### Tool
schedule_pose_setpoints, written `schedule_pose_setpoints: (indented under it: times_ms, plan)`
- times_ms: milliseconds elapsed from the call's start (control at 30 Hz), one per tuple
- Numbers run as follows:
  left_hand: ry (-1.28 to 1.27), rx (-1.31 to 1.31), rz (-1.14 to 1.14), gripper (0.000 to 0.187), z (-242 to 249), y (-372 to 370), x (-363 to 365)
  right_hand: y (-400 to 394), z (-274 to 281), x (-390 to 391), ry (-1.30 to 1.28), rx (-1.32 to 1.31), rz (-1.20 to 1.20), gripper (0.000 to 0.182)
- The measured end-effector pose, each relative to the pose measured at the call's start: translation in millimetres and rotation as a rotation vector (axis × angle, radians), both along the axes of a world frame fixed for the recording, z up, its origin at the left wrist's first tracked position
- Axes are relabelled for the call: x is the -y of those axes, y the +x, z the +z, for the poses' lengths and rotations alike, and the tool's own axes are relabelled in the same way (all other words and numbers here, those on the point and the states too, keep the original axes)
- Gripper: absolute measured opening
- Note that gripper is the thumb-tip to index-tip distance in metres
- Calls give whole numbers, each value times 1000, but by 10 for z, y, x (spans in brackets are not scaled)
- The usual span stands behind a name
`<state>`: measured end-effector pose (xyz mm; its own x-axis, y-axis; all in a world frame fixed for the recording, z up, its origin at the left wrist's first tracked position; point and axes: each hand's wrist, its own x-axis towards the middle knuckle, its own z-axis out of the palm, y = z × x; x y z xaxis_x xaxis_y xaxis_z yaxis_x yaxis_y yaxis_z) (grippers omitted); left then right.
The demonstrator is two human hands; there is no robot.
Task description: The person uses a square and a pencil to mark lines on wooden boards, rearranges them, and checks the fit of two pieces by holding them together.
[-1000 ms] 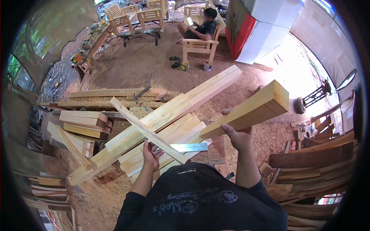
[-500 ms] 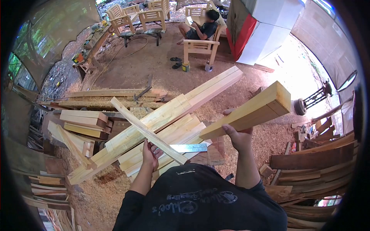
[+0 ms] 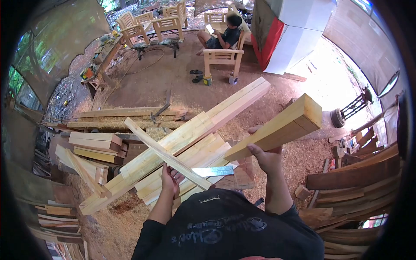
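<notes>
A thick, squared wooden block [image 3: 277,126] is held up at the right, its end grain facing up and away, with my right hand [image 3: 268,158] closed around its side and the thumb on the near face. My left hand [image 3: 171,178] is closed on a long thin wooden strip [image 3: 167,151] that slants across the boards. Its fingers curl at the strip's underside. A metal ruler-like blade [image 3: 213,171] sticks out to the right from beside the strip. Beneath lie long pale beams [image 3: 190,128] and several shorter boards [image 3: 195,151].
More cut blocks [image 3: 93,143] are stacked at the left. A hammer-like tool [image 3: 160,112] rests on planks behind. Farther back, a person [image 3: 223,34] sits on a wooden bench near unfinished chairs [image 3: 169,28]. Timber piles [image 3: 355,190] line the right side; shavings cover the ground.
The held block has shifted slightly left and down in view. The strip stays in my left hand, nearly unmoved; the whole view has shifted a little.
</notes>
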<state>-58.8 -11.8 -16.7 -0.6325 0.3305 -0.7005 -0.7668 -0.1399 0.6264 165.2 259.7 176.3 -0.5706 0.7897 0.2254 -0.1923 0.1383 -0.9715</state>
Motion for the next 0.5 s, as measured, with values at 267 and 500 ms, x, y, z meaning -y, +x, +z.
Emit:
schedule_pose_setpoints:
  times_ms: [267, 500]
  plan:
    - [118, -12, -67, 49, -106, -68, 110, -16, -33, 20, 5, -30, -9, 54]
    - [136, -23, -65, 50, -284, -107, 171, -28, -42, 22, 55, -24, -4, 52]
